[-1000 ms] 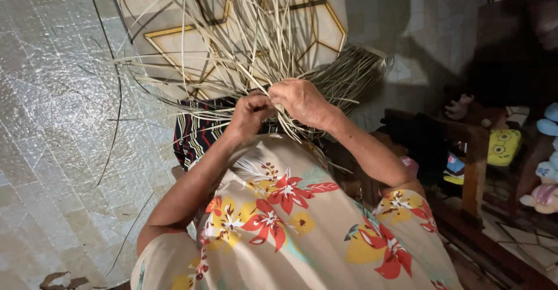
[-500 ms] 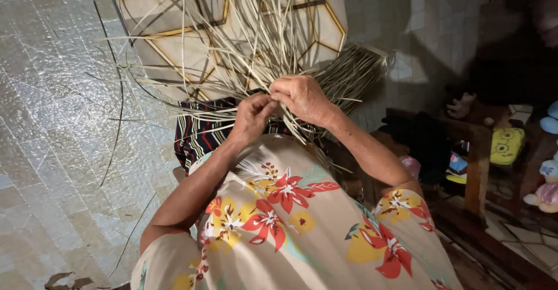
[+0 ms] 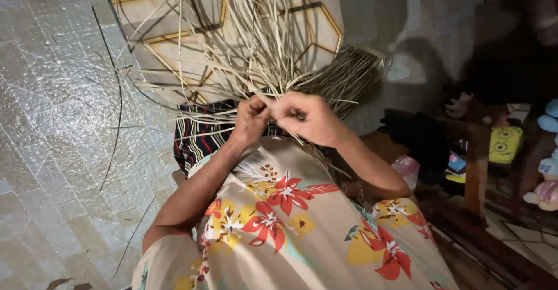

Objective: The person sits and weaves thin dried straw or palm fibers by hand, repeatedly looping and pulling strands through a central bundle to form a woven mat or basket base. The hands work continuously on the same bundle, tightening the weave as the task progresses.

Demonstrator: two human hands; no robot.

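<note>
A tangle of long pale reed strips fans out upward and to the left in front of me. My left hand and my right hand meet at the base of the bundle, both pinching strips between the fingers. A denser sheaf of thin strips spreads to the right just behind my right hand. My floral garment fills the lower middle, and a dark striped cloth lies under my left hand.
A beige mat with gold hexagon outlines lies under the strips on a shiny tiled floor. Loose strips trail left over the tiles. At right stand a dark wooden frame and soft toys.
My hands have shifted slightly down and closer together on the strips; the fan of strips has swung a little as I work them.
</note>
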